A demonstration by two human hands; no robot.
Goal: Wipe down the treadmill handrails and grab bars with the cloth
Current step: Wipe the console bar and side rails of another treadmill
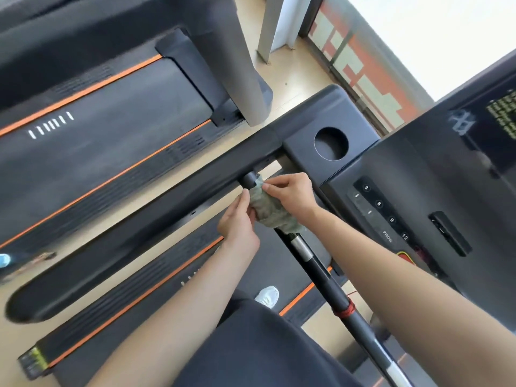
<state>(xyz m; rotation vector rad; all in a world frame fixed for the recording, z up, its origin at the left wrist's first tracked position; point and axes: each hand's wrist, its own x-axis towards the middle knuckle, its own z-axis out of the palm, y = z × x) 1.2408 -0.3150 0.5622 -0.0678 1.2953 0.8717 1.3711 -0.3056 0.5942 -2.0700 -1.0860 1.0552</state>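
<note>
A grey-green cloth (269, 210) is wrapped round the black grab bar (321, 272) near where the bar joins the long black left handrail (139, 227). My left hand (240, 219) grips the cloth from the left, fingers curled along its edge. My right hand (293, 195) pinches the cloth from the right at its upper end. The bar's top end (250, 180) pokes out bare above the cloth. Lower down, the bar carries a silver sensor band (303, 248) and a red wrapping (346, 310).
The console (418, 191) with number buttons and a round cup holder (331, 143) lies to the right. A second treadmill (106, 107) with orange stripes stands on the left across a strip of wood floor. A grey upright post (237, 60) rises behind. My white shoe (268, 296) rests on the belt.
</note>
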